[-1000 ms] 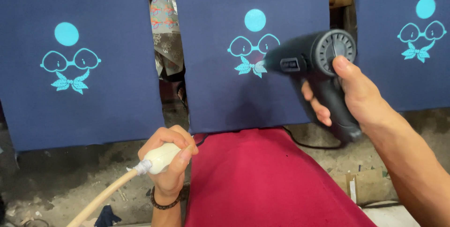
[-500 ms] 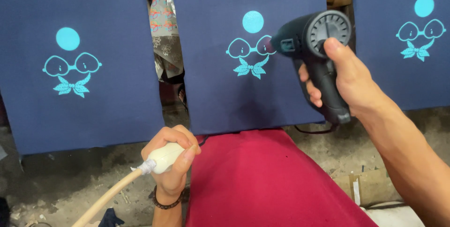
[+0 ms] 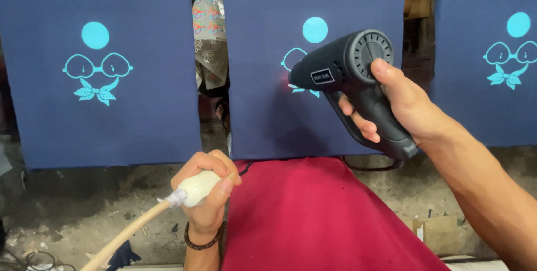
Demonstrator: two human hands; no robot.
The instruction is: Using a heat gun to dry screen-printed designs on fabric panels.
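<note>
Nearest: left hand (image 3: pixel 208 195) is curling shut around a cream bulb handle (image 3: pixel 198 188), pale hose (image 3: pixel 128 236) trailing lower left, beside the red cloth (image 3: pixel 319 215). Farther: right hand (image 3: pixel 400 103) is gripping a dark heat gun (image 3: pixel 349 75), nozzle pointing at the turquoise print (image 3: pixel 299 58) on the middle navy panel (image 3: pixel 313 109).

Count in your view: three navy fabric panels with turquoise prints, at 9 o'clock (image 3: pixel 100 69), 12 o'clock (image 3: pixel 263 81) and 3 o'clock (image 3: pixel 492 58). One dark heat gun (image 3: pixel 349 75). One cream handle (image 3: pixel 198 188) on a hose. One red cloth (image 3: pixel 313 215) at 6 o'clock. One beaded bracelet (image 3: pixel 202 243).
</note>
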